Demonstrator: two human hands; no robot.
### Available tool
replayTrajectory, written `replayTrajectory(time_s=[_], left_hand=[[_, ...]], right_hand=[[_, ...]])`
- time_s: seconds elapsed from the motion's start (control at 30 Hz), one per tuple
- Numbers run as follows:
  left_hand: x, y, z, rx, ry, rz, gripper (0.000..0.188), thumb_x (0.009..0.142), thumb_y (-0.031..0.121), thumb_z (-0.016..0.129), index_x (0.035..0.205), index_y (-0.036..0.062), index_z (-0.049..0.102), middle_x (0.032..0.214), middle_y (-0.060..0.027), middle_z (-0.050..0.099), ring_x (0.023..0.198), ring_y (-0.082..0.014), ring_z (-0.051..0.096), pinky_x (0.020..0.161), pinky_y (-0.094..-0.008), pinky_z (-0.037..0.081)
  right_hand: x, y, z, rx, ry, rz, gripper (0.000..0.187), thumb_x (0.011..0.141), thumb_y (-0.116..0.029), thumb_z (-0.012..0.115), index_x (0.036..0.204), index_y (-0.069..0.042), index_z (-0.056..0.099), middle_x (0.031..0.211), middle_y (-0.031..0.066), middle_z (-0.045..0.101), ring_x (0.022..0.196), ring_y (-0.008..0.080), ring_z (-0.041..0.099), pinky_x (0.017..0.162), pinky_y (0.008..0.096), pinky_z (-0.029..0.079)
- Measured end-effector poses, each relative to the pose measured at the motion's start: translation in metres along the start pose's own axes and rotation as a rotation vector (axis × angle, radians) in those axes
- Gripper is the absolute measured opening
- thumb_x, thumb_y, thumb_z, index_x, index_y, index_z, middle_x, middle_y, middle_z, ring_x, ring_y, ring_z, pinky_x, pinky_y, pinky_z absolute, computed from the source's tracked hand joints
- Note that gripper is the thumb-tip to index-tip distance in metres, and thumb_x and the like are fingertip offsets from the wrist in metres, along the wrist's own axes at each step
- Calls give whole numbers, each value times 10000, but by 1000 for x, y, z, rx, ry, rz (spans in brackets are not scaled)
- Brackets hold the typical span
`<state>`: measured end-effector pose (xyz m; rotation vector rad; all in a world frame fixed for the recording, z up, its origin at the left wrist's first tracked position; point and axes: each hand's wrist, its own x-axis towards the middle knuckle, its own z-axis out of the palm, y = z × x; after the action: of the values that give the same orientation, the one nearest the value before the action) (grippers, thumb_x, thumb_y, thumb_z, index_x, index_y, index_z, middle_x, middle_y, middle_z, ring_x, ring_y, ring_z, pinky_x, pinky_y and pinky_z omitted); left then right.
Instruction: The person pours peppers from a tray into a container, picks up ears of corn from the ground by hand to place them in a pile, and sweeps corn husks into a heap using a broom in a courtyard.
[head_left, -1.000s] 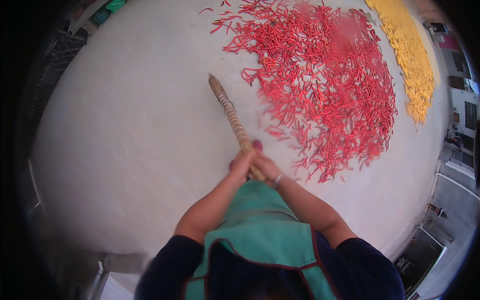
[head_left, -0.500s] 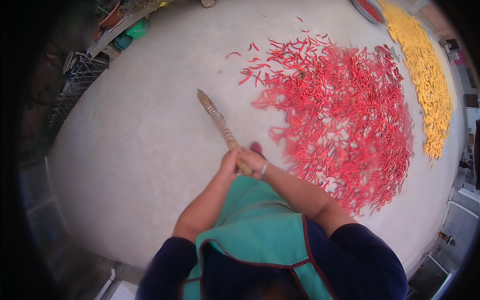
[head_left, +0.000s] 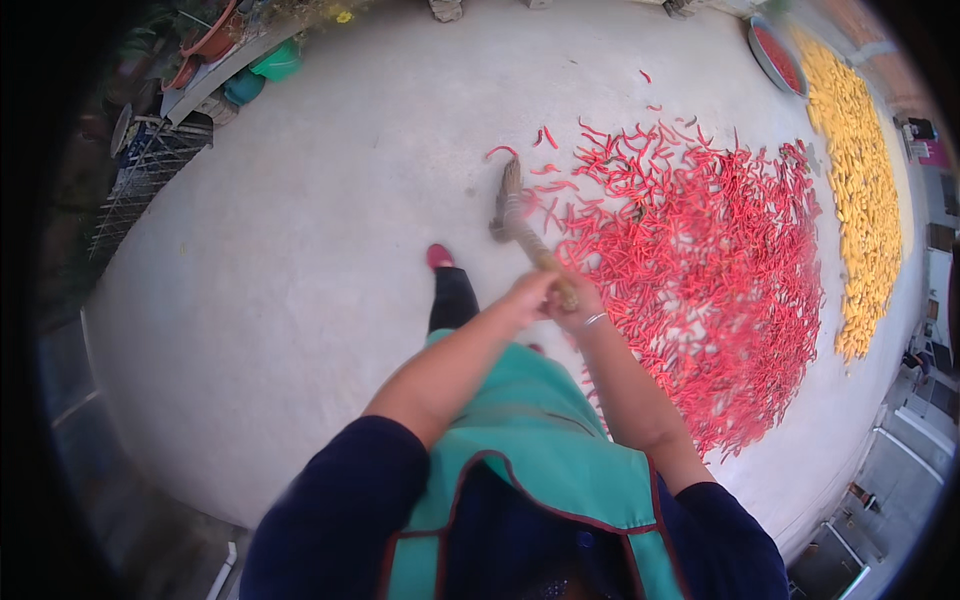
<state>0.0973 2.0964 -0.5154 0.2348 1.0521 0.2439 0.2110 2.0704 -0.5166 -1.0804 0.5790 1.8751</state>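
Both my hands wrap round the handle of a straw broom, my left hand and my right hand close together near its upper end. A bracelet circles my right wrist. The broom slants forward and left, its bristle end beside the left edge of a wide spread of red chili peppers on the concrete floor. A few loose peppers lie just past the bristles. Motion blurs the broom, so whether it touches any pepper I cannot tell.
Beyond the peppers on the right runs a long strip of yellow corn cobs. A metal basin holding red contents stands at the far right. Flowerpots, a green tub and a wire rack line the far left.
My hands and the broom have swung to the right, toward the peppers' left edge. One foot in a red shoe has come forward on the left.
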Motion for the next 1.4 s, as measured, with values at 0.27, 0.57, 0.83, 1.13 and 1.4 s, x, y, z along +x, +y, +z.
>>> replayTrajectory(time_s=[0.27, 0.57, 0.83, 1.13, 1.4], left_hand=[[-75, 112, -74, 64, 52, 9, 304, 830, 268, 371, 1101, 149, 444, 859, -17, 512, 645, -103, 514, 502, -251, 411], [-77, 229, -309, -718, 285, 420, 246, 824, 219, 488, 963, 16, 496, 911, -103, 559, 801, -217, 574, 704, -351, 491], [-56, 253, -232, -359, 690, 363, 189, 878, 186, 343, 1015, 87, 427, 896, -86, 520, 717, -168, 560, 562, -306, 501], [68, 286, -81, 116, 47, -63, 155, 870, 184, 358, 971, 92, 432, 747, -71, 533, 592, -158, 556, 451, -294, 477], [132, 338, 85, 399, -242, -119, 275, 858, 174, 394, 1118, 86, 409, 928, -91, 549, 794, -162, 580, 644, -301, 500]], right_hand=[[22, 65, 121, -282, -125, -120, 312, 836, -121, 398, 1145, -128, 356, 870, 61, 520, 695, 160, 547, 476, 277, 464], [211, 165, 347, -579, -58, 186, 216, 818, -213, 499, 1014, -151, 432, 819, 51, 538, 681, 155, 542, 503, 291, 461], [213, 83, 319, -349, -338, 539, 195, 821, -196, 478, 1009, -179, 426, 723, 28, 532, 498, 156, 501, 410, 248, 443], [139, -73, 235, -12, -44, 23, 186, 852, -199, 413, 1036, -170, 421, 722, 34, 527, 545, 157, 518, 436, 258, 443], [78, -189, 229, 256, 145, -412, 270, 854, -195, 369, 1124, -199, 356, 751, 40, 528, 544, 154, 511, 450, 271, 435]])
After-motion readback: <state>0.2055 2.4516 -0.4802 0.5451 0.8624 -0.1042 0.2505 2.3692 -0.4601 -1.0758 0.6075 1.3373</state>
